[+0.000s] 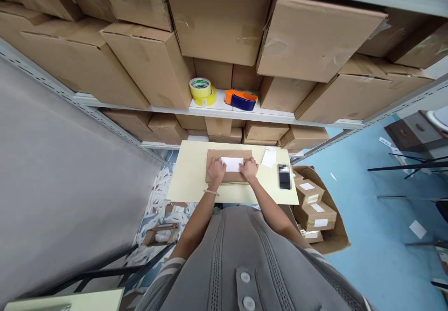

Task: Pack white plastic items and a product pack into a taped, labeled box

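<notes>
A brown cardboard box [229, 153] lies on the pale yellow table. Across its top is a white paper label [232, 164], stretched between my two hands. My left hand [217, 169] has its fingers closed at the label's left end, with the thumb on the paper. At the right end my right hand [249, 168] grips the label in the same way. Both hands rest on the box top. Whether the label is stuck down or only held flat is too small to tell.
The table [189, 173] also carries white paper slips [269, 157] and a dark phone-like device [284, 180]. Tape rolls [200, 88] and an orange-and-blue tape dispenser [241, 100] sit on the box-filled shelf [224, 111]. A large carton [338, 241] of labelled boxes stands right; paper strips [159, 194] litter the floor left.
</notes>
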A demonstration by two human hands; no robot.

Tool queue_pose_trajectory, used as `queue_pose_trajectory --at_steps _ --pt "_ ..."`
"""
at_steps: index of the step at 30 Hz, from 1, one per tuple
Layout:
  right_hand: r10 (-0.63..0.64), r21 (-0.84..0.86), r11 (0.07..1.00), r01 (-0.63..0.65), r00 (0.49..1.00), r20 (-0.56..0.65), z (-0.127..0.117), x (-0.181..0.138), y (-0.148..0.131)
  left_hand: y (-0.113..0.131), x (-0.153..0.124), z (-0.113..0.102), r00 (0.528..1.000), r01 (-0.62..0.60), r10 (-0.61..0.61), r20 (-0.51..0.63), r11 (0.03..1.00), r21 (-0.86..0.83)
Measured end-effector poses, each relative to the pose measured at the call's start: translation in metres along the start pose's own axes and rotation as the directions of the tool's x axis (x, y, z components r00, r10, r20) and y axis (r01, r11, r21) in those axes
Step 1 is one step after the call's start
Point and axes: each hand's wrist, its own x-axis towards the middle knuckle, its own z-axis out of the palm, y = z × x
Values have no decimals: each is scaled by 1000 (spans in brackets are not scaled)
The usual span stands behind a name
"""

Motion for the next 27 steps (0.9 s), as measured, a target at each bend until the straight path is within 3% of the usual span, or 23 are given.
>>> queue_pose_trajectory --at_steps 6,11,16,21,27 --pt "-31 -35 999 28 998 -63 -2 -11 -3 2 -7 3 998 -38 40 -58 999 39" --pt "-72 7 997 72 996 -60 -7 -19 0 -11 -7 -11 999 -25 23 -24 998 -65" --pt "-97 45 994 103 988 -118 -20 -16 8 -29 -5 -25 983 -182 185 25 980 -85" --pt "-285 69 956 287 958 -33 -27 -12 18 -36 -7 -18 949 -313 312 55 950 10" --pt "-268 -18 963 269 962 42 -17 -18 27 -40 -10 -9 938 -345 338 74 925 158"
